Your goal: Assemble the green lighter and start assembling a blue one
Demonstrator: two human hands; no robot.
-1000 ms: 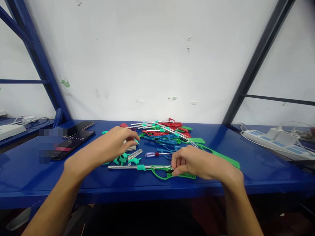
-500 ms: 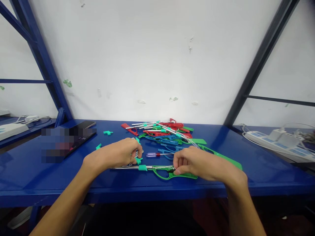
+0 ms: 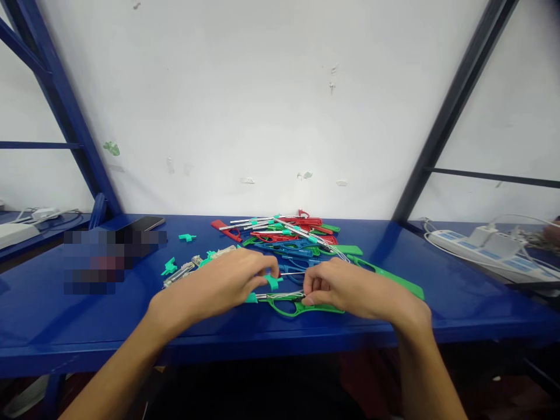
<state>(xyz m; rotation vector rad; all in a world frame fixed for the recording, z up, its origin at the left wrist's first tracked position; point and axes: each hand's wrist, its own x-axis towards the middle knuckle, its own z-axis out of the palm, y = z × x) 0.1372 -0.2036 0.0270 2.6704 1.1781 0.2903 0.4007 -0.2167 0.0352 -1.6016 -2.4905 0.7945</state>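
This is looking like a small workshop: plastic parts (image 3: 301, 247) are lying heaped on a blue bench (image 3: 109, 318), metal posts (image 3: 441, 119) rising left and right.

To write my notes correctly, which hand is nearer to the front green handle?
Right: the right hand touches the front green handle; the left hand is near its left end, holding a teal piece.

There are two bare hands: one left hand (image 3: 223, 280) and one right hand (image 3: 345, 289). Three teal plastic pieces (image 3: 273, 282) stand out singly; others, bunched among the clear parts (image 3: 179, 273), overlap too much to count. One green lighter shell (image 3: 321, 308) lies under the right fingers, one green handle (image 3: 402, 283) beside the pile (image 3: 306, 221), whose lighters tangle past counting. One screwdriver (image 3: 293, 273), one power strip (image 3: 455, 242) and two white adapters (image 3: 482, 236) show.
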